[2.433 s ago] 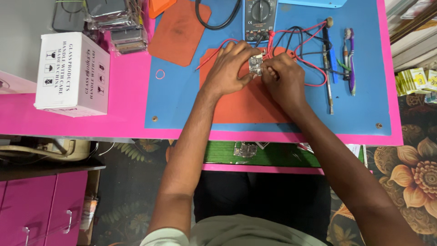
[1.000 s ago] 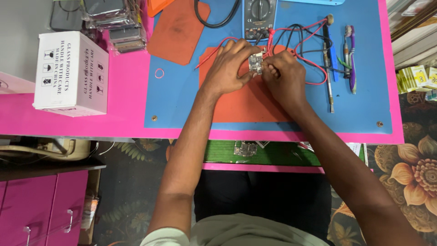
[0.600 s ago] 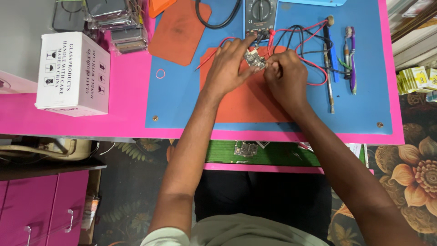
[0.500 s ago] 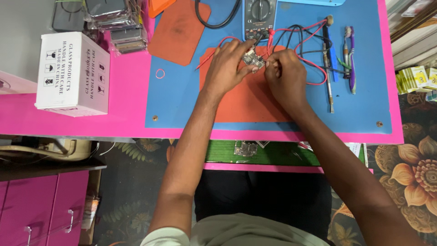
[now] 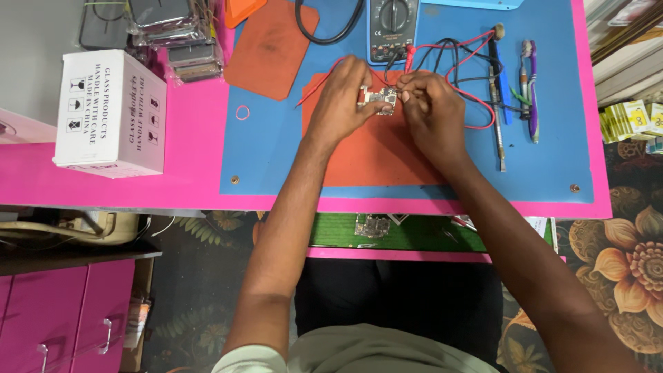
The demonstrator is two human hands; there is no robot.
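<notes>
So the little circuit board [image 5: 380, 102] sits right between both hands, just above the far edge of the orange mat [image 5: 373, 152]. The left hand [image 5: 342, 100] pinches its left edge with fingertips closed on it; the right hand [image 5: 431, 110] has its fingers curled tight at the board's right edge, seemingly holding a thin probe tip against it, though it's too small to be sure what's in there. Pretty crowded up top: the multimeter [image 5: 392, 27] is just beyond the board, with red and black leads [image 5: 469, 76] looping round the right hand. Tools lie right of that, a long screwdriver [image 5: 497, 103] and a toothbrush [image 5: 530, 90], near but not touching the hand. Most open room is on the blue mat [image 5: 269, 145] left of the left wrist, and on the orange mat nearer the body, partly under the forearms. A white cardboard box [image 5: 110, 114] sits well off left on the pink table [image 5: 103, 190].
</notes>
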